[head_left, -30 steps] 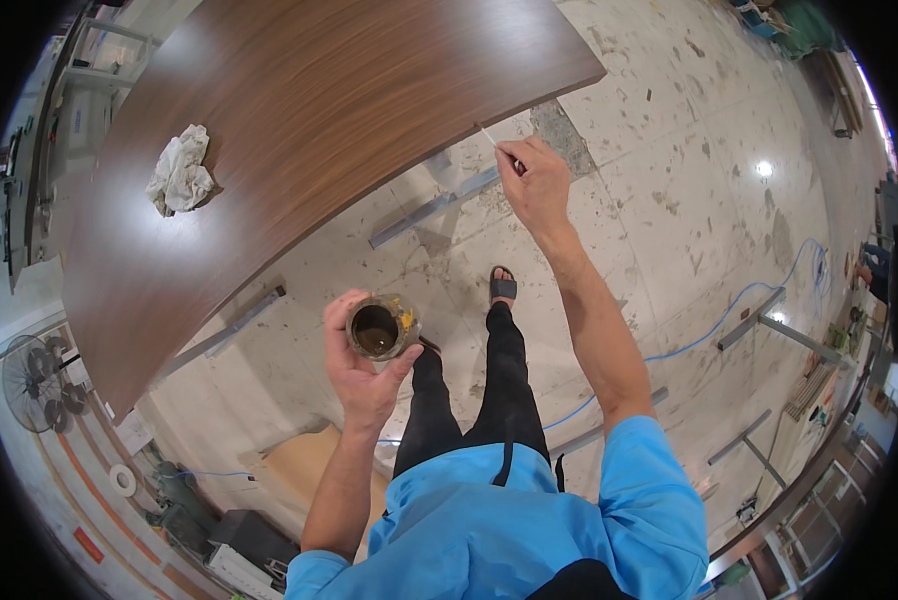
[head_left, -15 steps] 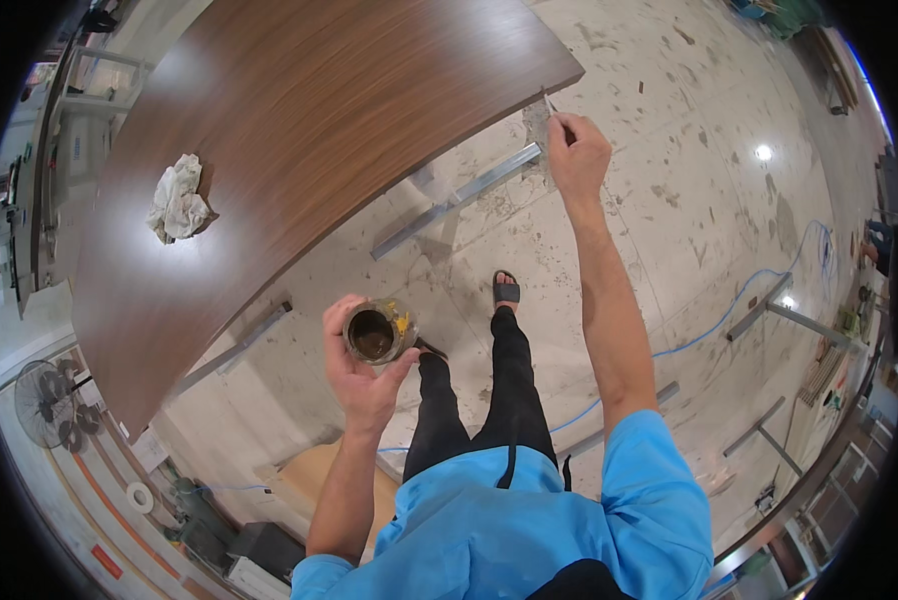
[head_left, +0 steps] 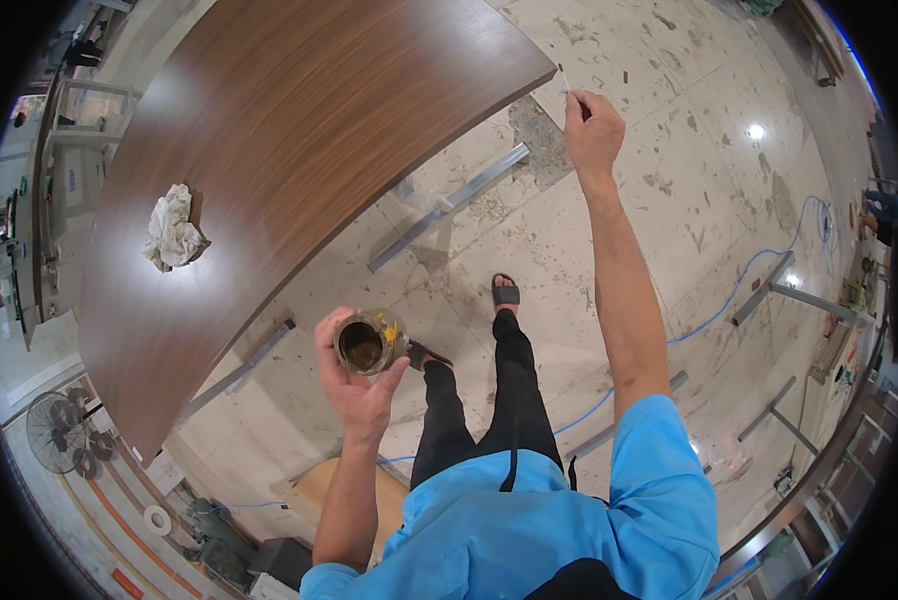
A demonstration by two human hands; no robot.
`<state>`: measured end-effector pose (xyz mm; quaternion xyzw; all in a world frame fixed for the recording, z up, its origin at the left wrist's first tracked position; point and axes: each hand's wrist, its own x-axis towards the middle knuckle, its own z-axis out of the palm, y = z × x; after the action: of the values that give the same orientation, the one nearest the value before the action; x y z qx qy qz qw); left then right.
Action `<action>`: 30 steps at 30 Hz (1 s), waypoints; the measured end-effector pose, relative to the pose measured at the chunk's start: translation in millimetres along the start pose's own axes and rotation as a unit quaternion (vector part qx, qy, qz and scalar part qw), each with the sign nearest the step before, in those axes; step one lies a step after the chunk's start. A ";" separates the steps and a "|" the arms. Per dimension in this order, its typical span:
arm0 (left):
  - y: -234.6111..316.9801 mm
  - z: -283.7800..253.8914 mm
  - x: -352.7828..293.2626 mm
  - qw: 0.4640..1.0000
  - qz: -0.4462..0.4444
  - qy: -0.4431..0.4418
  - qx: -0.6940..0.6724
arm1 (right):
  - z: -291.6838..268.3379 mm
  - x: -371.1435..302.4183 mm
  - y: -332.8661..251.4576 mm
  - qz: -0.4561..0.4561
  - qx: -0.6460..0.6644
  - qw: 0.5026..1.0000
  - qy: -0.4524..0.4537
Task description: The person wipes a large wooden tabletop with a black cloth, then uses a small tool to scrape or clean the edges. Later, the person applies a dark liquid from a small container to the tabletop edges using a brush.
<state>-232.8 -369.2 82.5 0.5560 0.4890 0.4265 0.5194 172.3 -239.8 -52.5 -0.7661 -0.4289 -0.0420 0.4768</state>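
Observation:
My left hand is wrapped round an open glass jar with brown liquid inside and yellow smears on its side. Pinched in the fingers of my right hand is a thin, pale-handled brush with a dark tip. That tip points away from me, just past the right corner of a large brown wood-grain board, and seems apart from it. A crumpled white cloth lies on the board's left part.
Grey metal bars support the board from below. Stains mark the pale tiled floor. A blue hose and metal stands lie to the right. A fan and green machine are at the lower left.
My right hand has moved slightly up and right, taking the brush from the board's corner edge to beyond it. The jar stays in my left hand; the view has shifted a little.

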 end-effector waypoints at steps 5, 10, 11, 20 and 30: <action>0.9 0.7 1.4 1.000 0.003 -0.015 0.008 | 3.0 -24.2 -11.8 -0.063 0.036 0.994 -0.086; 2.6 2.6 0.3 1.000 -0.012 -0.007 -0.011 | -2.8 -7.7 -4.8 -0.052 0.009 0.998 -0.039; 2.7 2.7 -0.2 1.000 -0.012 -0.006 -0.008 | -4.0 1.9 3.7 -0.033 -0.003 0.999 -0.038; 2.8 2.3 -4.9 1.000 -0.002 0.000 0.008 | 5.9 -30.5 -18.0 -0.053 0.015 0.993 -0.103; -1.4 -8.1 -16.4 1.000 0.019 0.015 0.010 | 49.6 -143.8 -120.7 0.032 0.205 0.968 -0.141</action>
<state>-243.5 -384.1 82.4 0.5642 0.4904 0.4400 0.4976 -19.3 -269.1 -63.6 -0.6634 -0.4666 0.1702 0.5596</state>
